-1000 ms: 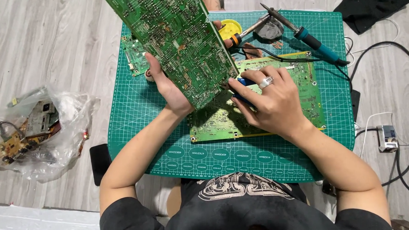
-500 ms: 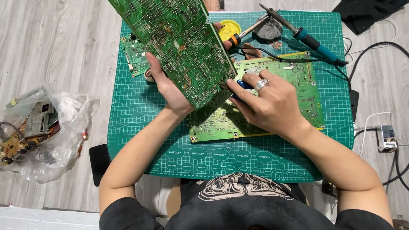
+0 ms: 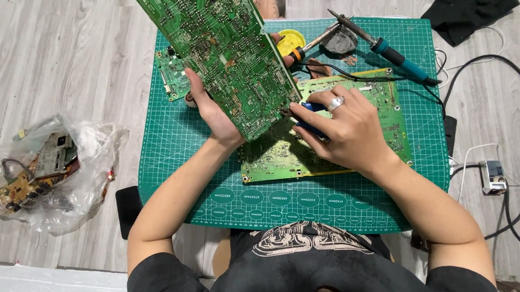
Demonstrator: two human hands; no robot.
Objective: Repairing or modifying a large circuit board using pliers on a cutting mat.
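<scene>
My left hand [image 3: 215,116] holds a large green circuit board [image 3: 224,51] tilted up on edge, solder side toward me, above a green cutting mat [image 3: 179,167]. My right hand [image 3: 344,128], with a ring on one finger, grips a blue-handled tool [image 3: 311,117] whose tip meets the lower right edge of that board. A second green circuit board [image 3: 275,157] lies flat on the mat under both hands.
A soldering iron [image 3: 384,47] with a teal handle, a yellow round tin [image 3: 290,41] and a small green board [image 3: 172,74] lie at the mat's far side. A clear plastic bag of electronic parts [image 3: 45,173] sits left. Black cables [image 3: 506,153] and black cloth [image 3: 470,2] are on the right.
The raised board and both hands stay almost in place; my right hand has shifted slightly along the board's lower edge with the tool.
</scene>
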